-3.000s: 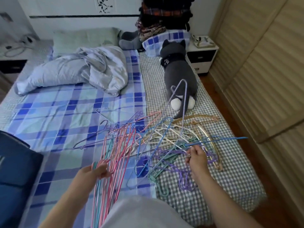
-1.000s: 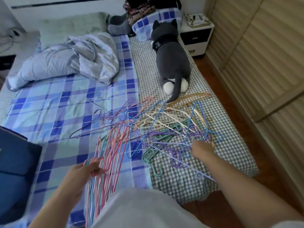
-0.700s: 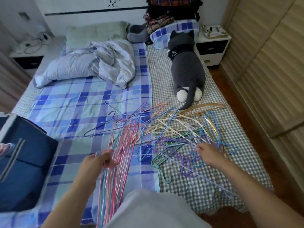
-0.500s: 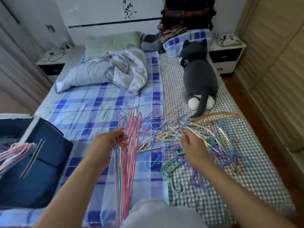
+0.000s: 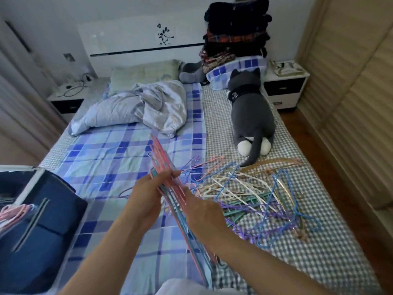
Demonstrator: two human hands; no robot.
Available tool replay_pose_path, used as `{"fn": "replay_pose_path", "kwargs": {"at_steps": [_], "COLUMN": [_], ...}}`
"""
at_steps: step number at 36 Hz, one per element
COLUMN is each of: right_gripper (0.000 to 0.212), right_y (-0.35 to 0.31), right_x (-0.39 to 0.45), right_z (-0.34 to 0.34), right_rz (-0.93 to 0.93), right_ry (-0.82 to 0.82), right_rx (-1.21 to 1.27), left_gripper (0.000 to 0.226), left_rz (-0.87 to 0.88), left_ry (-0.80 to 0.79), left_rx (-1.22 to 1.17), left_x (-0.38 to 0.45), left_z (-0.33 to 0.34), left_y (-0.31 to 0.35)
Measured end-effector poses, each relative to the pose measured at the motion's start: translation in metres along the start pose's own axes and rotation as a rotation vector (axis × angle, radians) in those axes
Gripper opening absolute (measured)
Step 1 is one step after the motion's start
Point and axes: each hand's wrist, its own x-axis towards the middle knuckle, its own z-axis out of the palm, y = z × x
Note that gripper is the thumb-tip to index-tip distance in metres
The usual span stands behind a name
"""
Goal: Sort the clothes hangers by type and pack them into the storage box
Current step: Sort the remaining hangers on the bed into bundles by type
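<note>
Both hands are gripping one bundle of pink and blue wire hangers [image 5: 170,189]: the left hand [image 5: 146,196] is wrapping its fingers around the bundle from the left, the right hand [image 5: 202,211] is closing on it from the right. The bundle is tilting over the blue plaid bedsheet [image 5: 102,154]. A loose pile of mixed hangers [image 5: 251,194] is lying just right of it. The dark blue storage box [image 5: 40,237] is sitting at the left edge, holding pink hangers [image 5: 12,213].

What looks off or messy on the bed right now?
The loose pile of mixed wire and plastic hangers on the checked sheet is tangled, hooks interlocked at every angle. The bunch of pink and blue wire hangers held by the left hand and right hand looks aligned. Nothing seems broken.
</note>
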Motion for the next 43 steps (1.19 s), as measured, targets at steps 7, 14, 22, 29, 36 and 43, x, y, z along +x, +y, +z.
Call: {"fn": "replay_pose_path", "kwargs": {"at_steps": [7,14,22,29,36,43], "right_gripper": [0.050,0.042,0.028,0.032,0.008,0.016], "right_y": [0.052,0.072,0.208,0.262,0.257,0.215], "right_x": [-0.027,-0.050,-0.110,-0.138,-0.107,-0.101], "right_z": [0.023,0.051,0.126,0.149,0.143,0.114], "right_rz": [0.027,0.213,1.462,1.879,2.001,1.745], "right_ry": [-0.333,-0.503,-0.088,-0.357,0.081,0.345], "right_rx": [0.402,0.686,0.442,0.866,1.140,1.043], "left_gripper": [0.024,0.030,0.050,0.015,0.019,0.018], "left_rz": [-0.265,-0.379,-0.329,-0.154,-0.073,-0.102], "left_ry": [-0.079,-0.004,0.085,0.235,0.268,0.307], "left_rx": [-0.227,-0.233,-0.179,-0.132,-0.005,-0.006], "left_x": [0.004,0.021,0.005,0.007,0.013,0.024], "left_z": [-0.005,-0.008,-0.026,-0.042,-0.055,-0.085], "left_y": [-0.055,-0.088,-0.090,-0.076,-0.079,-0.086]}}
